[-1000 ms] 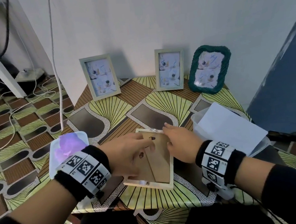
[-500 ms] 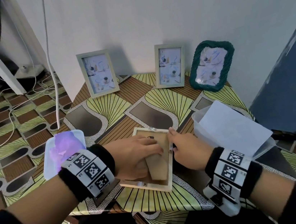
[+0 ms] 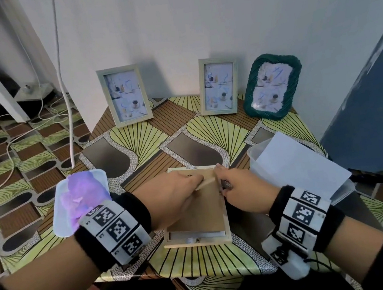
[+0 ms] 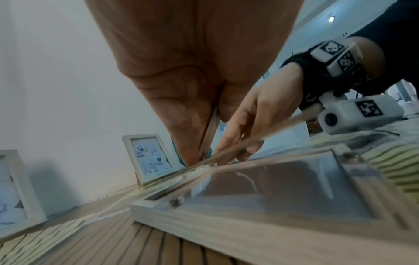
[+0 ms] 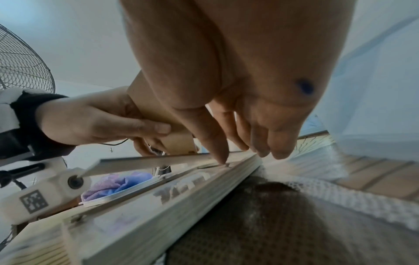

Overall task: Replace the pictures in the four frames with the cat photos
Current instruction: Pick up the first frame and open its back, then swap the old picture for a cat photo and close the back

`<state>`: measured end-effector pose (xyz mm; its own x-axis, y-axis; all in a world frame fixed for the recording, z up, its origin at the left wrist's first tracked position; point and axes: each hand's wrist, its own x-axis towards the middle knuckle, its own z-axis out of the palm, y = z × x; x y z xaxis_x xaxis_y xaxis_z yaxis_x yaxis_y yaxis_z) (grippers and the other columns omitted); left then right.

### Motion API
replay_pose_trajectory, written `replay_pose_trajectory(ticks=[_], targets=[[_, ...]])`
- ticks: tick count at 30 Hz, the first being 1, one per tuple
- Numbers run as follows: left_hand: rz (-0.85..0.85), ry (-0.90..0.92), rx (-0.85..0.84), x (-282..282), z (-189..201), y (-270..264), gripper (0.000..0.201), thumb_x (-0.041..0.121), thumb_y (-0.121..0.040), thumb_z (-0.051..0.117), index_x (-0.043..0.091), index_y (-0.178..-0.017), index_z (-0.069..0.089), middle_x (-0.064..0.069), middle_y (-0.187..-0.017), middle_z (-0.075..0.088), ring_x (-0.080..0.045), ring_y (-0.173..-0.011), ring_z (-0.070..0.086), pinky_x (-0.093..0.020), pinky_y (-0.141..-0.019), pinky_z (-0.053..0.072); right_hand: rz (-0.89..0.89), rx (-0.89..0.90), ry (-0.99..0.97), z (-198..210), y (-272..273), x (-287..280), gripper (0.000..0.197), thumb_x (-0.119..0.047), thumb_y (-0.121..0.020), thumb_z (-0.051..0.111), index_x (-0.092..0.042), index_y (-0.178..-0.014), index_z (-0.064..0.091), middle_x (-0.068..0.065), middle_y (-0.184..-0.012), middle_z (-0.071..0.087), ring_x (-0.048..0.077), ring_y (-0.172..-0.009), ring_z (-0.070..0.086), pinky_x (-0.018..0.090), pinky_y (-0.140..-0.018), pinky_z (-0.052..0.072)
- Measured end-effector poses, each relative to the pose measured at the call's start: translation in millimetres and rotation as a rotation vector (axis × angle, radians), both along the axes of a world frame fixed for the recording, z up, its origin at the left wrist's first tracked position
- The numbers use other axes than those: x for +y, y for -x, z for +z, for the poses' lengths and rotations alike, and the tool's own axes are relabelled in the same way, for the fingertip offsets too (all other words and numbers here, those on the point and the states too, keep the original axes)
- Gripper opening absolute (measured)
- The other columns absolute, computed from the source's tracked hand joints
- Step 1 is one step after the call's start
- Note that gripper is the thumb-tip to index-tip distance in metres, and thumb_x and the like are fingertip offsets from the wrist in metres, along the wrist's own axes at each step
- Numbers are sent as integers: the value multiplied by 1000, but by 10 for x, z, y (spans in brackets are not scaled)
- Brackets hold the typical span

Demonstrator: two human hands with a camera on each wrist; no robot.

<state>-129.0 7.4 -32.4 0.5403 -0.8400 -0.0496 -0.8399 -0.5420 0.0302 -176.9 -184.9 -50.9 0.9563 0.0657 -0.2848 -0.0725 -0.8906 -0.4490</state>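
Observation:
A light wooden frame lies face down near the table's front edge. My left hand pinches the brown stand on its backing board. In the right wrist view the stand is gripped by thumb and fingers, and the backing board tilts up off the frame. My right hand rests straight fingertips on the frame's right rim. Three more frames stand against the wall: a pale one, a second pale one and a green one. Cat photos are not visible.
A white container with a white sheet over it sits at the right, close to my right wrist. A clear tray holding a purple cloth sits at the table's left edge. Cables run across the floor on the left.
My left hand went from lying over the frame's back to pinching the stand and raising it. My right fingertips shifted to the frame's right rim.

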Motion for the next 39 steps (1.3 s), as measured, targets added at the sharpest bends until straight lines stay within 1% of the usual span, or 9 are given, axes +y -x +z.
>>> replay_pose_trajectory(ticks=[3, 10, 15, 18, 21, 27, 34, 36, 39], targets=[[11, 62, -52, 65, 71, -9, 26, 29, -101, 37, 24, -125, 47, 2, -106, 63, -22, -88, 59, -33, -71, 41, 28, -20, -34, -16, 58, -27, 40, -11, -95, 50, -13, -135, 45, 4, -153, 39, 25, -119, 56, 37, -102, 45], [157, 286, 55, 543, 240, -97, 34, 29, -103, 40, 22, -135, 50, 2, -128, 63, -25, -109, 61, -38, -90, 47, 144, -66, 82, -56, 114, 51, 63, -25, -104, 37, -10, -156, 7, 0, -165, -1, 11, -151, -1, 26, -119, 4], [265, 254, 121, 883, 99, -104, 32, 27, -103, 39, 22, -132, 52, 2, -114, 67, -20, -102, 60, -24, -81, 38, 225, 0, 236, -84, 95, 125, 65, -26, -104, 35, -7, -156, 0, 4, -165, -7, 14, -151, -6, 31, -123, 5], [282, 121, 291, 950, -46, -81, 31, 21, -104, 38, 16, -134, 44, -1, -119, 61, -22, -108, 58, -36, -96, 42, 229, 12, 248, -93, 86, 116, 65, -26, -104, 36, -6, -156, 1, 4, -165, -6, 13, -151, -7, 30, -122, 6], [298, -122, 301, 989, -208, -45, 60, 18, -103, 34, 14, -156, 6, -5, -163, 15, -18, -147, 25, -31, -118, 23, 231, 13, 249, -93, 78, 89, 66, -25, -103, 37, -7, -156, 2, 3, -165, -7, 12, -151, -7, 28, -120, 5], [259, -281, 277, 1141, -269, 22, 77, 8, -99, 33, 24, -151, -22, -1, -161, -20, -14, -150, -9, -22, -117, -2, 244, 10, 240, -95, 74, 38, 66, -21, -102, 40, -6, -156, 4, 4, -165, -6, 13, -151, -6, 24, -119, 3], [333, 20, 268, 993, -78, 52, 57, 23, -102, 40, 28, -154, 21, 3, -159, 27, -13, -143, 31, -27, -116, 27, 181, -49, 205, -60, 93, 45, 62, -26, -100, 45, -12, -155, 20, 3, -161, 24, 19, -149, 21, 32, -119, 21], [302, 166, 203, 872, 26, 32, 49, 29, -99, 49, 27, -148, 39, 5, -145, 50, -12, -129, 48, -31, -108, 37, 115, -155, 194, -16, 88, 62, 47, -31, -98, 47, -17, -143, 44, 2, -126, 59, 26, -123, 52, 32, -94, 43], [308, 257, 161, 622, 116, -39, 38, 34, -96, 51, 30, -134, 53, 6, -120, 61, -13, -106, 56, -38, -93, 48, 64, -263, 185, 37, 18, 100, 37, -33, -96, 50, -18, -129, 57, -1, -101, 61, 21, -100, 58, 32, -82, 46]])
